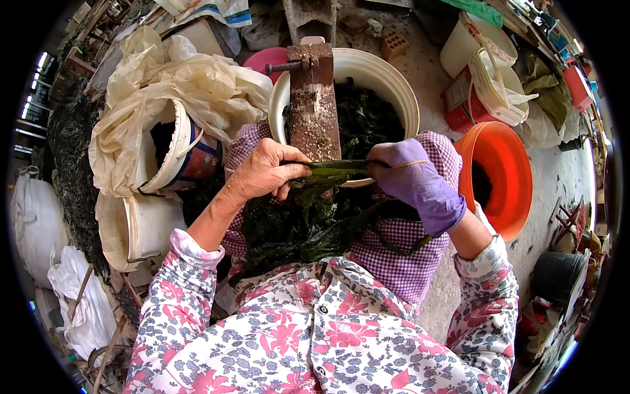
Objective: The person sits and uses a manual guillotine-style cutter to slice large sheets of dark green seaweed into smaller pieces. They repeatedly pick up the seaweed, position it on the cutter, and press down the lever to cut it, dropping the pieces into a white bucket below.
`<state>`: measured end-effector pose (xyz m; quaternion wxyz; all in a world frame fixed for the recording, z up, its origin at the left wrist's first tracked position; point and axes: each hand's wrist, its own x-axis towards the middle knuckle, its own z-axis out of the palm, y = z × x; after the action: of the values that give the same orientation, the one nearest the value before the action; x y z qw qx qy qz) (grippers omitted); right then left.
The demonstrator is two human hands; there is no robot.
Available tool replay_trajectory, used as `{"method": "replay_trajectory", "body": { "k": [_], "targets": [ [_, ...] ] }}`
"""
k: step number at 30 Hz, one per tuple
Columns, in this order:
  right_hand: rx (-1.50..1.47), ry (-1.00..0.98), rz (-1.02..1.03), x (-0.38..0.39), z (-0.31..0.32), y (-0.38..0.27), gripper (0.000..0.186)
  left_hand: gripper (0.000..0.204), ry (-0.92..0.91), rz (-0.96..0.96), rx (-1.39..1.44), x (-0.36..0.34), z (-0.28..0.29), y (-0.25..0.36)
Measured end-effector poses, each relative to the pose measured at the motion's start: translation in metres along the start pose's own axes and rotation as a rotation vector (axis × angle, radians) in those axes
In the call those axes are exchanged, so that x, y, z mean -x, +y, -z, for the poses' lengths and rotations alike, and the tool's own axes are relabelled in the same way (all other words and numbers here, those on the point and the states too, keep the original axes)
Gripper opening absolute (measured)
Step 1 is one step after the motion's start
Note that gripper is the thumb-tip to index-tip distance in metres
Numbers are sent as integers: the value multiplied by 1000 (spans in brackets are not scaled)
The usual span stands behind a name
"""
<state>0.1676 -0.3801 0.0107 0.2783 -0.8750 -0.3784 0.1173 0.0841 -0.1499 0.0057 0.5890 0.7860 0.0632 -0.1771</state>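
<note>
A dark green strip of seaweed [333, 172] is stretched level between my two hands. My bare left hand [266, 167] pinches one end between thumb and fingers. The other end is in my right hand [413, 177], which wears a purple glove and is closed round it. A thin tan strand [410, 163] lies across the right knuckles. Just beyond the strip, a rusty brown bar [314, 111] sprinkled with pale crumbs lies over a white bucket [408, 98] holding dark seaweed [364, 115]. More wet seaweed [285, 226] is heaped on my lap.
A bolt [282, 66] sticks out left from the bar. Left stand a tipped bucket [176, 154] and cream plastic sheeting [197, 82]. On the right are an orange bucket [515, 190], a red-and-white pail [459, 98] and a black container [554, 276]. A pink basin [266, 60] sits behind.
</note>
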Motion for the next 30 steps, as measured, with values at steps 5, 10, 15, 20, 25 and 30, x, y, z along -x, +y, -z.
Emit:
{"method": "replay_trajectory", "body": {
  "k": [5,10,15,20,25,30],
  "targets": [
    [-169,-20,-124,11,3,4,12,16,79,-62,180,1,-8,1],
    [-290,-30,-117,6,1,1,15,19,184,-155,223,-1,3,-4],
    [-246,-104,-111,-31,-19,6,17,24,379,-163,-42,-9,13,-23],
    [-313,-130,-95,-30,-18,4,14,23,530,-155,-175,-1,27,-23],
    [-295,-56,57,-20,4,-21,11,27,95,-696,-307,-32,-9,25],
    [-118,-2,87,-5,25,-33,9,17,-162,-263,-8,-22,3,9]
  ]
}}
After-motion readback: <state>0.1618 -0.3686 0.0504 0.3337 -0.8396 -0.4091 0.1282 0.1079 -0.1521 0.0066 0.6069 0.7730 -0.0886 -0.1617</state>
